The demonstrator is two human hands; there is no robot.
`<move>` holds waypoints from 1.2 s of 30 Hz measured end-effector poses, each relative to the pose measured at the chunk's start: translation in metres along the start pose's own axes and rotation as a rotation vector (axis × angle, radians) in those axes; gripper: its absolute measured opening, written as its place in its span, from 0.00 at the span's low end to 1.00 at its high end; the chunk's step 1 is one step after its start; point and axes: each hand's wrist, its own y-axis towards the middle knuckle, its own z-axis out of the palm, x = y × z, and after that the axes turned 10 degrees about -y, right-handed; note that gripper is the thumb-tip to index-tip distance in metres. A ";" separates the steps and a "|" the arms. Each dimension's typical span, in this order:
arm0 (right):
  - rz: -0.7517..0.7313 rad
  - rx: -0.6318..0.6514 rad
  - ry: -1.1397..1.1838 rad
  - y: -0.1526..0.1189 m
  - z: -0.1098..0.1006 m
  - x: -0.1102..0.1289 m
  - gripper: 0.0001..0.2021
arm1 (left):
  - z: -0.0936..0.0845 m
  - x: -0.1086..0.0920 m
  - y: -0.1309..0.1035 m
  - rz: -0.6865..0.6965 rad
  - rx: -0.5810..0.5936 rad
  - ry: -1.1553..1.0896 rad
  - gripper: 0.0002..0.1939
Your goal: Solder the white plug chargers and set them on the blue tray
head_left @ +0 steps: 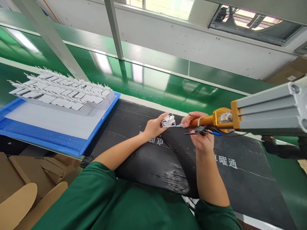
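In the head view my left hand [154, 128] grips a white power adapter [169, 122] by its sides, its plug pins pointing up and its open end towards me. My right hand [200, 135] is wrapped round the narrow front of a gold-coloured tool [206, 121]. A thin metal tip [180, 125] sticks out of the tool towards the adapter and reaches its right edge; whether it touches I cannot tell. Beneath the tool, at my right hand, sits a small black part with wires [200, 130]. My right fingertips are partly hidden behind the tool.
A blue tray [96, 135] at left bears rows of white adapters [59, 91]. Black matting [153, 169] covers the bench before me. A grey metal body [268, 108] extends the tool to the right. Cardboard [26, 172] lies at lower left; a green surface [153, 83] runs behind.
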 end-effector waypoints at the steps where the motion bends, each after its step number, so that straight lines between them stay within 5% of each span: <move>1: 0.009 0.000 -0.005 -0.001 -0.002 -0.002 0.23 | 0.000 0.000 0.000 0.003 -0.011 0.013 0.33; 10: 0.009 0.004 -0.044 0.001 -0.006 -0.003 0.21 | -0.007 -0.006 0.000 -0.008 -0.027 -0.017 0.31; 18: -0.014 -0.021 -0.104 0.009 -0.011 -0.001 0.19 | -0.020 -0.007 0.009 -0.224 0.122 -0.641 0.21; 23: -0.022 -0.021 -0.124 0.010 -0.013 -0.002 0.18 | -0.022 -0.012 0.011 -0.324 0.214 -0.836 0.17; 36: -0.047 -0.004 -0.111 0.011 -0.015 -0.004 0.19 | -0.027 -0.022 0.009 -0.418 0.273 -0.904 0.15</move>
